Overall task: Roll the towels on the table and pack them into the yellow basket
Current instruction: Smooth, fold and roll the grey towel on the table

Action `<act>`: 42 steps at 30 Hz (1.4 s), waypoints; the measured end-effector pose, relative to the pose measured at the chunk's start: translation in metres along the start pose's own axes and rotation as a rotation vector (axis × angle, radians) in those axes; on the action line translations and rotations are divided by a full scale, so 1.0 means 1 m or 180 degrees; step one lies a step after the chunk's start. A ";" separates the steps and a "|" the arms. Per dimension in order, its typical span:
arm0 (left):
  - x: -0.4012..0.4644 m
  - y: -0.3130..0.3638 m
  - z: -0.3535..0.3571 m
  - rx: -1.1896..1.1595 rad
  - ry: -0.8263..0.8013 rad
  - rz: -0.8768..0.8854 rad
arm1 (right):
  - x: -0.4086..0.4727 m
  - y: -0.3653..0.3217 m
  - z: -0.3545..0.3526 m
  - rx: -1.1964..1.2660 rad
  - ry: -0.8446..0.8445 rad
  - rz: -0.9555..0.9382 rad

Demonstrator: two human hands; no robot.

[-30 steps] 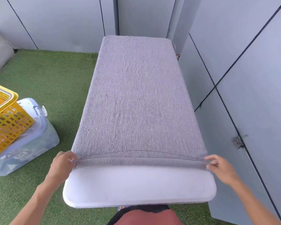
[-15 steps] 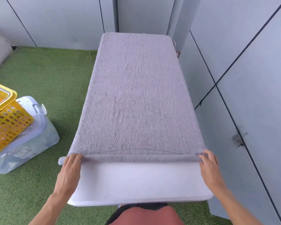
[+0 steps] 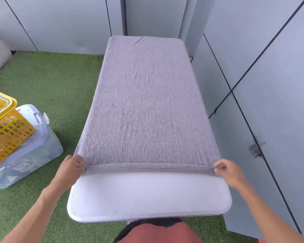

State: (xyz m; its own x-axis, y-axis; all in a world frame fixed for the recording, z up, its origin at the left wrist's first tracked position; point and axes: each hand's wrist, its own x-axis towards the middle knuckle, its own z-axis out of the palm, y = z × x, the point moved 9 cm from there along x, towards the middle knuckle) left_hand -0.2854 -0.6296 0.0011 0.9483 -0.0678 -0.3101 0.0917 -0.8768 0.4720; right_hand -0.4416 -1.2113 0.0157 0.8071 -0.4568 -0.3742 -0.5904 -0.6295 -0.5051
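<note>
Pinching the grey towel [image 3: 147,106]'s near hem, left hand [image 3: 69,170] and right hand [image 3: 229,171] each grip one corner.

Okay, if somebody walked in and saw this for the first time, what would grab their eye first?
Most likely the big grey towel spread lengthwise over the white table, covering all but its near end. Next, the left hand and right hand pinching the towel's near corners, where a narrow fold runs along the edge. Then the bright yellow basket at the far left, perched on a clear plastic bin on the green turf.
</note>
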 end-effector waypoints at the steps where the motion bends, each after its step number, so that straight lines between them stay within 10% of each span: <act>1: -0.003 0.002 -0.003 0.0192 0.0178 0.0065 | -0.002 -0.003 -0.003 -0.0245 0.0295 -0.0119; 5: -0.044 0.029 0.006 0.0915 0.0919 0.0741 | -0.036 -0.019 0.004 -0.1230 0.1110 -0.0744; 12: -0.051 0.032 0.024 0.0786 0.0881 0.0734 | -0.033 -0.008 0.026 -0.1082 0.0949 -0.0921; 24: -0.014 -0.001 0.022 0.0258 -0.0532 0.0048 | -0.014 0.020 0.011 -0.0221 -0.0625 -0.0240; 32: -0.042 0.040 0.007 0.0973 0.1073 0.0625 | -0.036 -0.010 -0.006 -0.0987 0.1279 -0.0660; 42: -0.034 0.035 0.029 0.0832 0.0715 0.0534 | -0.016 -0.014 0.014 -0.1158 0.0823 -0.0874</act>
State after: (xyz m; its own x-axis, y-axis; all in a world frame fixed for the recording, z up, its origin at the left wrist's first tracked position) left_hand -0.3235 -0.6716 0.0039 0.9892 -0.1401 -0.0441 -0.1236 -0.9562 0.2654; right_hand -0.4466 -1.1861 0.0178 0.9339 -0.3555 -0.0385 -0.3541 -0.9045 -0.2377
